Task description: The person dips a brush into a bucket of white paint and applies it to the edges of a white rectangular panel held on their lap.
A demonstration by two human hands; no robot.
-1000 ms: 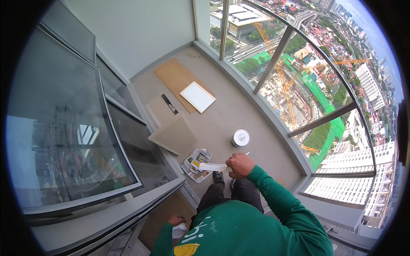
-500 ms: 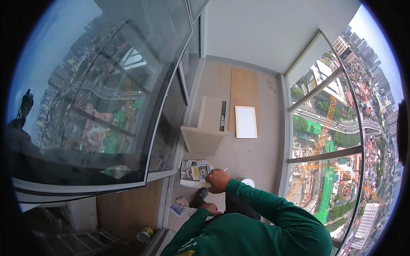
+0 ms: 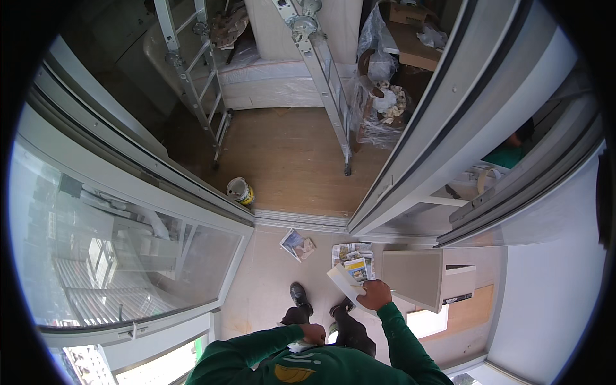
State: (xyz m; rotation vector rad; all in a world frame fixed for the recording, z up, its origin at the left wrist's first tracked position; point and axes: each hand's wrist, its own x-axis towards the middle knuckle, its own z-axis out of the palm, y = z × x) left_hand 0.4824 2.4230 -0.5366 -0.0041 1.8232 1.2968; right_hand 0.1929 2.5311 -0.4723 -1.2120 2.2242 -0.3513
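A long white strip [image 3: 346,281] is held slantwise in front of the body, just above a spread of newspaper [image 3: 342,250] on the floor. The right hand [image 3: 375,296] is clamped on its lower end, so the far end points away from the body; that one-sided grip probably leaves most of its face free. The strip overlaps the paper in this view, and whether they touch is unclear. The paper is presumably laid there to shield the floor.

The left hand [image 3: 314,333] rests close to the waist, beside a crumpled white cloth [image 3: 299,346]. I cannot tell whether its fingers grip the cloth.

Past the feet lies a loose printed sheet [image 3: 298,245], apart from the newspaper. To the right stands a beige box-like piece [image 3: 410,277]; near it a black level [image 3: 457,299], a white board [image 3: 428,323] and a brown sheet [image 3: 478,307] lie flat, seemingly set aside from the standing space.

Beyond the door track, a can [image 3: 240,190] sits near the frame. A ladder [image 3: 318,77] stands with its legs spread, likely for steadiness, before a plastic-wrapped mattress [image 3: 269,96], the wrap probably keeping dust off.
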